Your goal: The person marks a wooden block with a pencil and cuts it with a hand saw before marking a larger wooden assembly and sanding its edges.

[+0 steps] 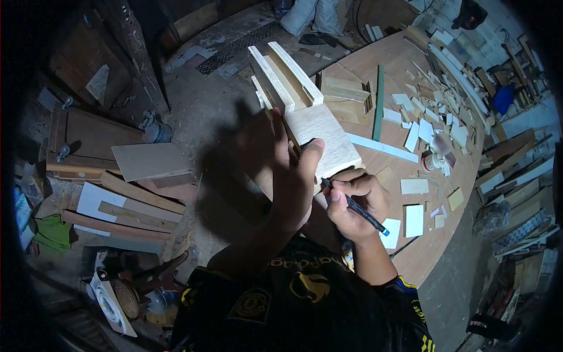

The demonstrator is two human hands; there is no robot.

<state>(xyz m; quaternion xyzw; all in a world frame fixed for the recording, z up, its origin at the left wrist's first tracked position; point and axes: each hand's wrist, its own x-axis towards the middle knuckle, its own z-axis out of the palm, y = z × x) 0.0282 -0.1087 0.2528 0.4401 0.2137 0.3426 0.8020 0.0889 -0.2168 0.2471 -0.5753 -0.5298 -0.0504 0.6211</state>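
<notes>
Wooden assembly (324, 132) extends forward-left from me; my left hand (298, 182) clasps its left side, right hand (365, 202) pinches pen (368, 216) at its near end

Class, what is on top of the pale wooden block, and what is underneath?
The left thumb rests on the block. What lies directly underneath is covered and cannot be seen.

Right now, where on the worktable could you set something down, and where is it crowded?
One bare patch of the worktable lies between the green strip and the far-left edge; a smaller one separates the large white block from the near-right edge. Offcuts crowd the stretch right of the strip. Little room separates the left hand and right hand.
</notes>
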